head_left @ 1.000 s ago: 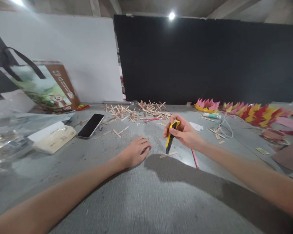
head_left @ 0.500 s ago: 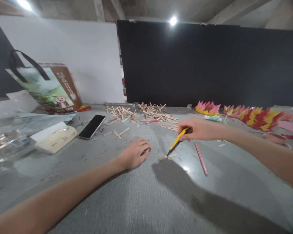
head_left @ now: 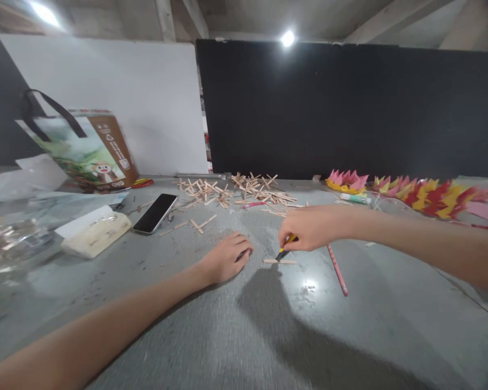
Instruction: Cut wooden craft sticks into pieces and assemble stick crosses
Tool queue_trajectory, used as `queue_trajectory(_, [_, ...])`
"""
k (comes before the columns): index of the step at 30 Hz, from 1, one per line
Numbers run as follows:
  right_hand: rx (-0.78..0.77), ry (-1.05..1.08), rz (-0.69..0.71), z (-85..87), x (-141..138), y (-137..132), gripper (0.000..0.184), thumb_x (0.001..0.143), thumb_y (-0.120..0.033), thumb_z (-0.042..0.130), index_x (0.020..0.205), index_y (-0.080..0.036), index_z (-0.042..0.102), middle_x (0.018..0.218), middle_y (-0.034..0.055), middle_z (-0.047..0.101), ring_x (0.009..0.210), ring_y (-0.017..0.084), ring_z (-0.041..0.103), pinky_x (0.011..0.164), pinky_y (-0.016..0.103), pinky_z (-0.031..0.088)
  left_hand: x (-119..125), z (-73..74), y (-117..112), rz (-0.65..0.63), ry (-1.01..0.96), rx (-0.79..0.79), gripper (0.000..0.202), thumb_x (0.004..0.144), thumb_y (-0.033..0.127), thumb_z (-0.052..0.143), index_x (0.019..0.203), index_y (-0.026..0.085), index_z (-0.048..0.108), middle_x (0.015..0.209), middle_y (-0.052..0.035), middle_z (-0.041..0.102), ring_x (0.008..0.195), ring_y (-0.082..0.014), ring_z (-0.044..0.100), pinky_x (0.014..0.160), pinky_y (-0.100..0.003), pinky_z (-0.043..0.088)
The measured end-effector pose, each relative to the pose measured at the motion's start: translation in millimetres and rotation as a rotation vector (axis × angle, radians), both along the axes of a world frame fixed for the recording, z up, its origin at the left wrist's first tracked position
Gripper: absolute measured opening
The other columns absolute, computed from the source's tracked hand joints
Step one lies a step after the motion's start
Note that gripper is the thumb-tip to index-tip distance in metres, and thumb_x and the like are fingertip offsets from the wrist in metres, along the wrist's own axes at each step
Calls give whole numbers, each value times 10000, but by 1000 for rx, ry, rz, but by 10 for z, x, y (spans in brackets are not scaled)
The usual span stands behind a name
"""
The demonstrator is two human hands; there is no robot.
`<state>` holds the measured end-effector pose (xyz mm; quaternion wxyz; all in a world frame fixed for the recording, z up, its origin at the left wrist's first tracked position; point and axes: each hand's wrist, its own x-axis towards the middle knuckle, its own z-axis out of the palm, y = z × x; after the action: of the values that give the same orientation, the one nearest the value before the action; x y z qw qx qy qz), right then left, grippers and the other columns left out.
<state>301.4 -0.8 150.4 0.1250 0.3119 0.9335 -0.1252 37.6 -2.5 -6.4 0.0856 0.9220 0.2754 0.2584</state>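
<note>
In my right hand (head_left: 307,228) is a yellow-and-black utility knife (head_left: 285,251), its dark end pointing down. That end meets a flat wooden craft stick (head_left: 287,262) lying crosswise on the grey table. Most of the knife's body is hidden by my fingers. To the left of the stick, my left hand (head_left: 228,257) rests on the table, its fingers curled and close together. A dark patch shows between thumb and fingers there; I cannot make out what it is. A pink pencil (head_left: 338,271) lies right of the stick, its upper end behind my right hand.
A pile of craft sticks (head_left: 252,189) spreads along the back. On the left are a phone (head_left: 155,214), a tissue pack (head_left: 97,233), clear plastic packaging (head_left: 14,244) and an upright carry bag (head_left: 93,149). Folded paper petals (head_left: 431,197) stand at the back right.
My right hand has come down and left, and now covers more of the knife. The knife's end stays at the craft stick. My left hand has hardly moved.
</note>
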Motion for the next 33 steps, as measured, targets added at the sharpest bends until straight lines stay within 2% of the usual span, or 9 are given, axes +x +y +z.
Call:
queue_trajectory(3, [35, -29, -6, -36, -71, 38, 230, 856, -230, 662, 973, -257, 858, 820, 12, 803, 638, 153, 626, 558, 283, 337, 2, -3, 5, 5, 12, 11, 209, 1048, 176, 463, 1034, 184, 672, 1014, -82, 699, 1040, -243, 602, 930, -375, 479])
queue_trajectory(7, [22, -63, -14, -30, -147, 89, 183, 820, -251, 714, 942, -236, 850, 857, 24, 800, 686, 163, 637, 582, 277, 356, 6, 3, 6, 0, 12, 3, 197, 1045, 168, 470, 1036, 183, 667, 1015, -79, 697, 1040, -239, 601, 931, -369, 481])
queue_trajectory(16, [29, -94, 41, -28, -212, 89, 159, 829, -187, 697, 915, -208, 829, 843, 34, 774, 748, 172, 631, 606, 282, 365, 12, -7, 32, -7, 2, 15, 207, 1046, 177, 467, 1041, 198, 673, 1010, -75, 703, 1051, -243, 608, 937, -378, 484])
queue_trajectory(24, [-38, 4, 36, -85, -31, 113, 133, 857, -173, 673, 883, -186, 803, 857, 20, 771, 718, 139, 615, 657, 266, 394, 11, 11, 32, -24, -9, 17, 198, 1033, 163, 469, 1033, 190, 666, 1009, -77, 697, 1032, -242, 603, 932, -382, 489])
queue_trajectory(29, [-83, 70, 22, -152, 128, 149, 154, 882, -190, 663, 943, -202, 805, 899, 18, 786, 746, 143, 637, 672, 266, 405, 12, 14, 31, -16, -2, 18, 203, 1035, 167, 468, 1036, 191, 669, 1018, -78, 706, 1039, -243, 607, 942, -382, 485])
queue_trajectory(33, [-90, 67, 20, -150, 138, 145, 173, 878, -184, 660, 963, -210, 809, 917, 18, 791, 756, 147, 641, 672, 268, 404, 13, 7, 38, -14, -13, 14, 214, 1029, 170, 469, 1043, 197, 680, 1011, -79, 708, 1040, -243, 613, 941, -381, 492])
